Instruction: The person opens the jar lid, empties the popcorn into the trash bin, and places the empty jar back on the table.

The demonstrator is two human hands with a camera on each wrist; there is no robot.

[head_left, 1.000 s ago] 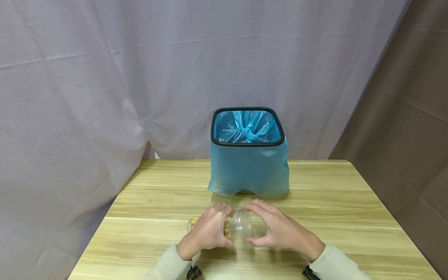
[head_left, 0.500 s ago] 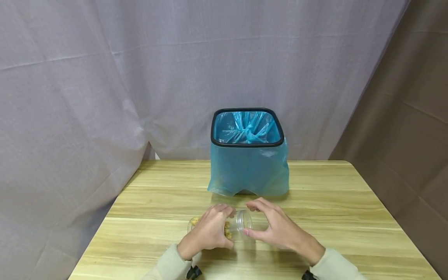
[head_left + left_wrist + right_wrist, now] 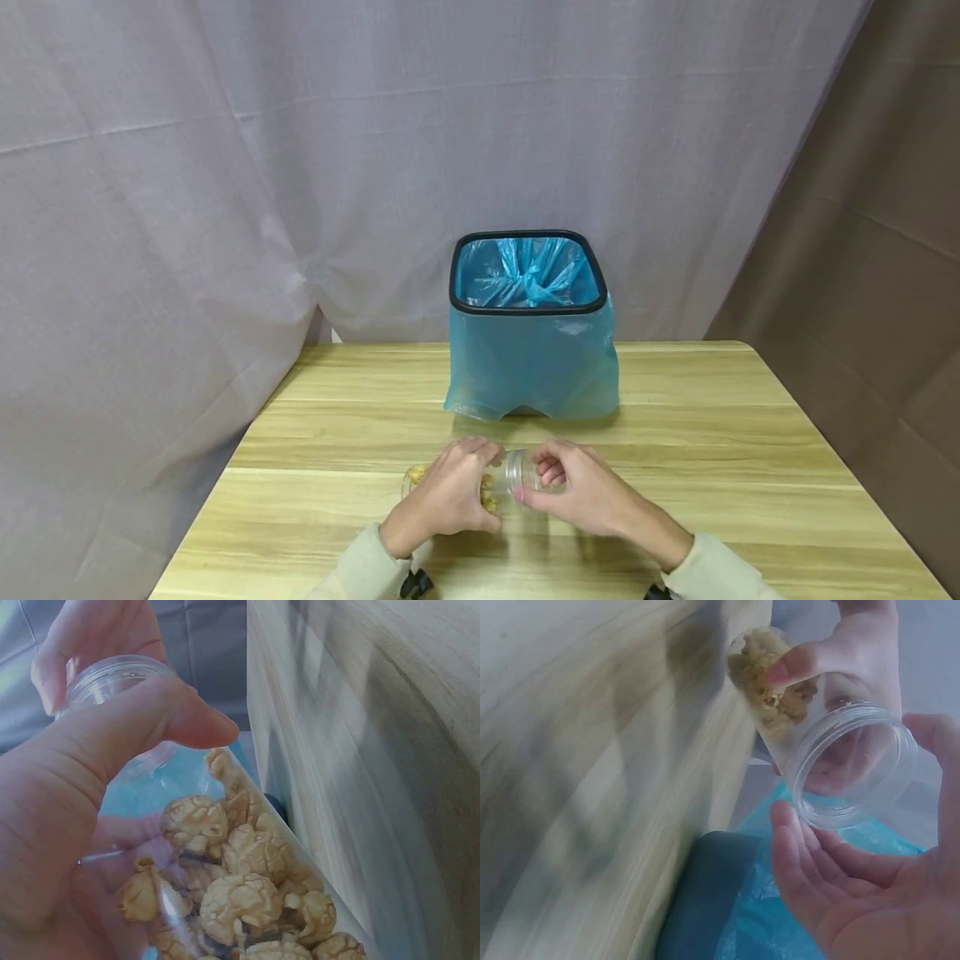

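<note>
A clear plastic jar [image 3: 496, 477] of golden caramel popcorn [image 3: 238, 907] lies on its side just above the table, its ribbed end facing right. My left hand [image 3: 444, 493] grips it around the body, thumb on the near side. At that ribbed end, the clear screw lid [image 3: 859, 761] is between the thumb and fingers of my right hand [image 3: 588, 492]. The fingers of that hand are curled in, and its thumb touches the lid's edge. Part of the popcorn is hidden behind my left hand in the head view.
Behind the hands stands a bin [image 3: 528, 358] with a black rim and a blue plastic bag lining it, the bag knotted inside. The wooden table [image 3: 337, 433] reaches back to a grey curtain [image 3: 375, 167]; a brown curtain [image 3: 862, 275] hangs at the right.
My right hand's fingers have curled inward from a spread pose, and its thumb has moved slightly left along the lid's edge. My left hand and the jar have stayed nearly still.
</note>
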